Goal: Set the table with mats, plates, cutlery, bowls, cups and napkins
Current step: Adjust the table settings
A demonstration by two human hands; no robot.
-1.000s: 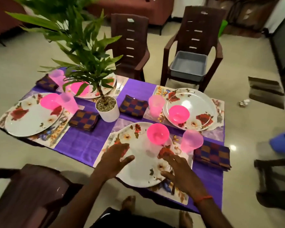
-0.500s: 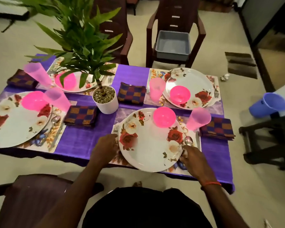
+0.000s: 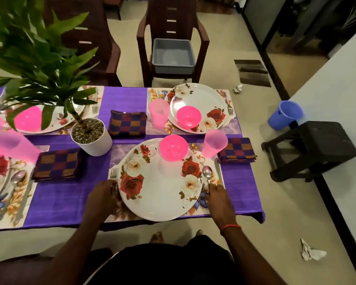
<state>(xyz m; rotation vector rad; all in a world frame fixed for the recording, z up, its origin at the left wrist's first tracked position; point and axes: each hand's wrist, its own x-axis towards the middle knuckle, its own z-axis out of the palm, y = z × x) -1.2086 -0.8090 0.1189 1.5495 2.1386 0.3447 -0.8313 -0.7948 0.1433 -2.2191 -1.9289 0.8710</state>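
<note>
The near floral plate (image 3: 158,196) lies on its mat (image 3: 117,152) with a pink bowl (image 3: 173,148) on its far rim. A pink cup (image 3: 214,143) and a checked napkin (image 3: 237,150) sit to its right. My left hand (image 3: 102,199) rests knuckles up at the plate's left edge, fingers curled over the handle of a fork (image 3: 113,173). My right hand (image 3: 219,199) pinches the handle of a spoon (image 3: 207,172) at the plate's right edge, beside a knife (image 3: 217,168).
Three other places are set on the purple cloth (image 3: 70,200); the far right plate (image 3: 201,98) holds a bowl. A potted plant (image 3: 93,138) stands mid-table. A grey tub (image 3: 173,55) sits on a chair. A black stool (image 3: 312,149) and a blue cup (image 3: 285,115) are at the right.
My hands moved off the plate's surface to its left and right edges, onto the fork and the spoon. The view shifted closer and further over the table.
</note>
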